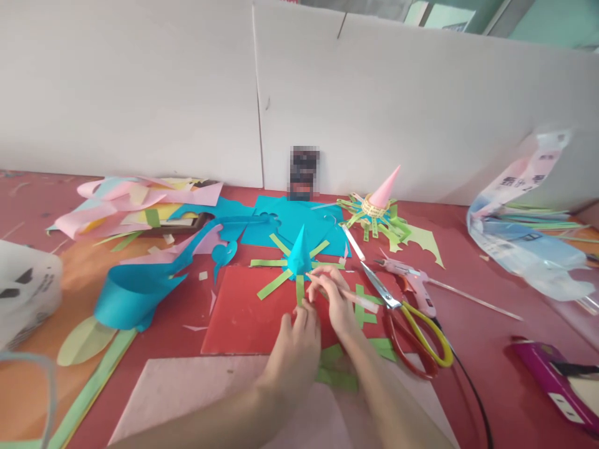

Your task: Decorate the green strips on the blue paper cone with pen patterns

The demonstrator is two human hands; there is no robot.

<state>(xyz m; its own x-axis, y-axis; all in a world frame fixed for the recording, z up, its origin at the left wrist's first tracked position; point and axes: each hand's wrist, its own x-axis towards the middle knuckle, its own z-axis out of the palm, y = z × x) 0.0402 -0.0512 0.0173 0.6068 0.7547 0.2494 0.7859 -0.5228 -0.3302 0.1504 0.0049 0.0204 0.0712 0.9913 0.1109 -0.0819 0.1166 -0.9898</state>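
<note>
- At the far edge of the red board, the blue paper cone stands amid green paper strips.
- The right hand pinches a pen; slipping could mismark the nearest strip.
- The left hand bunches its fingers there, grip unclear; weak pressure could skew it.

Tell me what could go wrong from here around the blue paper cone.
The right hand holds a pen-like tool with its tip close to the base of the blue cone; a slip might dent or mark the paper. The left hand is at the near end of a green strip; too hard a push could bend or shift it. Scissors lie close by on the right, so a sideways sweep may knock them.
</note>
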